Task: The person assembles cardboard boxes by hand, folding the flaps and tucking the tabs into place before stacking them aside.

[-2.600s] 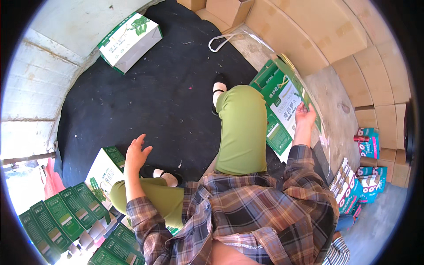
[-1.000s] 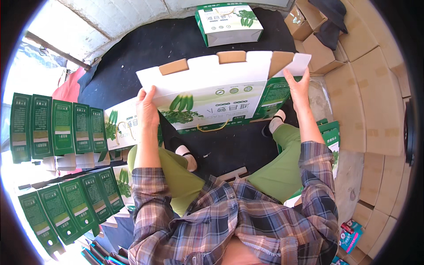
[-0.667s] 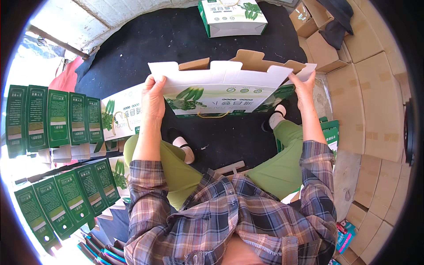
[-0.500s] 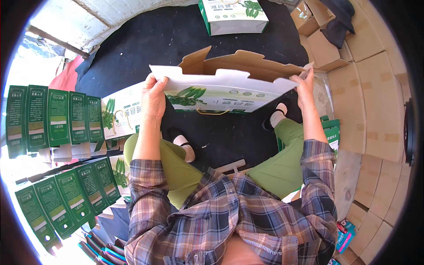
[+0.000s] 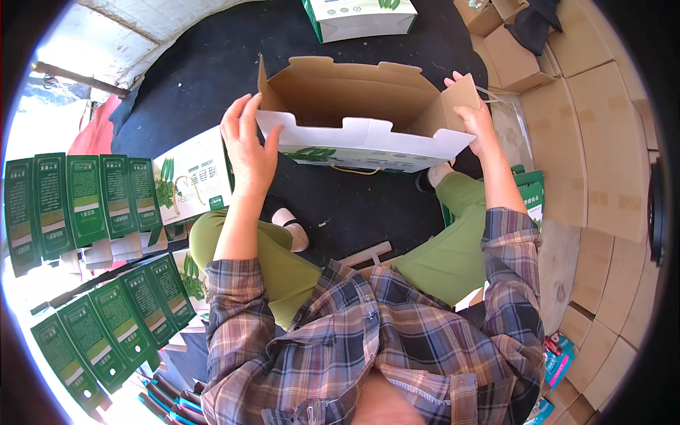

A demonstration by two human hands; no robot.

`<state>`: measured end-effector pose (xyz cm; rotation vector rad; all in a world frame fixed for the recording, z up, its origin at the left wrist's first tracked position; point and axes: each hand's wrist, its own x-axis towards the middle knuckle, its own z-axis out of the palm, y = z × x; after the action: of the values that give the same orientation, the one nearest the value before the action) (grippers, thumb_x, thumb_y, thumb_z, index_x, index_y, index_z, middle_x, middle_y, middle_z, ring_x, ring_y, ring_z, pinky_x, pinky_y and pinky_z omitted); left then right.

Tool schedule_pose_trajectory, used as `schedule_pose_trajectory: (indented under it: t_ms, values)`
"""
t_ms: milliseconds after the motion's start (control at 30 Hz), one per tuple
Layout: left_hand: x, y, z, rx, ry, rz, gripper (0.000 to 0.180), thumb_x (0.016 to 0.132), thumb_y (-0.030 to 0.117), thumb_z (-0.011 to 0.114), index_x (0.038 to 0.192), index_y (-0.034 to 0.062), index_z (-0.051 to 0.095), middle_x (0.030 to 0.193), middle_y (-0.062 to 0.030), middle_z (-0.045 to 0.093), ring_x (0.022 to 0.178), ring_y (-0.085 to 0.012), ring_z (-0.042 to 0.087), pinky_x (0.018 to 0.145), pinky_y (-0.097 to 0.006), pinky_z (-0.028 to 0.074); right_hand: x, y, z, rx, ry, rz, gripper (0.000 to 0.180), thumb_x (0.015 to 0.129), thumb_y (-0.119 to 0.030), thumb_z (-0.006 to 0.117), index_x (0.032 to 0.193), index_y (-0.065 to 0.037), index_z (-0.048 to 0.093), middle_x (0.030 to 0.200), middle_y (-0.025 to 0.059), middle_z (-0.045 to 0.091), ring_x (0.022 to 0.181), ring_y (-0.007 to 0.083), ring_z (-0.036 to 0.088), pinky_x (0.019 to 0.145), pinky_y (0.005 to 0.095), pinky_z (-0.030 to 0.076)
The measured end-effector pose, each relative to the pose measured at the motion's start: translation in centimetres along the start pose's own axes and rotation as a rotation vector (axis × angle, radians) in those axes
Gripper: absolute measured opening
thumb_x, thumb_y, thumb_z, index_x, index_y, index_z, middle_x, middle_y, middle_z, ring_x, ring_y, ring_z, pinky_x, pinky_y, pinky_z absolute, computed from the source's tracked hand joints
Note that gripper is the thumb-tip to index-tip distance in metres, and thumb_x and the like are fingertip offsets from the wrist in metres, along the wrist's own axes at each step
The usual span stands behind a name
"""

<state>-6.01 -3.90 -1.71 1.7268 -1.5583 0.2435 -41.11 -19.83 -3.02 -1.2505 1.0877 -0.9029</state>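
A white and green printed carton [image 5: 416,146] is in front of me with its top unfolded, and its bare brown inside shows. A rope handle [image 5: 354,170] hangs on its near side. My left hand [image 5: 248,145] grips the left end, its long fingers along the outside and the thumb near the white front flap. At the opposite end, my right hand [image 5: 478,127] holds the brown side flap [image 5: 462,99], thumb on the near side and fingers behind. The carton's underside is hidden.
A closed carton [image 5: 363,20] of the same print lies on the black floor cloth [image 5: 191,78] ahead. Several green and white cartons [image 5: 92,198] stand in rows to my left. Brown cardboard boxes [image 5: 552,149] are stacked along the right side.
The carton has tipped and widened, so more of its brown inside shows. My left fingers have straightened along its end; my right hand has shifted slightly left and up with the flap.
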Motion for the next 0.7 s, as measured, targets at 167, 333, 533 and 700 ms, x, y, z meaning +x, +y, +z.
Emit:
schedule_pose_trajectory:
  t_ms: [167,333,533,700]
  values:
    - [1.0,1.1,-0.1,0.045,-0.196,0.396,0.060,0.071,0.009,0.076,0.126,0.0089,0.053,0.122,-0.0109,0.056,0.113,-0.0313,0.052,0.098,-0.043,0.039,-0.3,-0.4,0.3,-0.090,-0.031,-0.014,0.069,0.076,0.005,0.042,0.144,-0.006,0.035,0.143,0.0114,0.043,0.130,0.0207,0.042,0.108,0.0329,0.031]
    - [2.4,0.3,-0.1,0.249,-0.503,0.095,0.066,0.075,0.036,0.074,0.130,0.0094,0.051,0.120,-0.0097,0.059,0.107,-0.0270,0.057,0.092,-0.039,0.042,-0.2,-0.6,0.3,0.054,-0.109,-0.049,0.070,0.077,0.007,0.042,0.144,-0.006,0.033,0.144,0.0112,0.043,0.130,0.0202,0.042,0.109,0.0326,0.030]
    - [1.4,1.8,1.0,0.284,-0.348,0.053,0.074,0.075,0.038,0.075,0.136,0.0101,0.044,0.128,-0.0133,0.053,0.113,-0.0293,0.053,0.095,-0.041,0.040,-0.1,-0.8,0.5,-0.054,-0.089,-0.064,0.069,0.078,0.008,0.042,0.145,-0.007,0.032,0.144,0.0115,0.042,0.131,0.0205,0.041,0.109,0.0324,0.031]
    - [1.4,0.1,1.9,0.396,-0.326,-0.054,0.072,0.078,0.031,0.074,0.139,0.0099,0.042,0.135,-0.0168,0.047,0.124,-0.0323,0.045,0.105,-0.047,0.032,0.1,-0.3,-0.1,0.004,-0.083,-0.054,0.070,0.078,0.007,0.043,0.145,-0.007,0.032,0.145,0.0120,0.041,0.131,0.0207,0.042,0.108,0.0323,0.032]
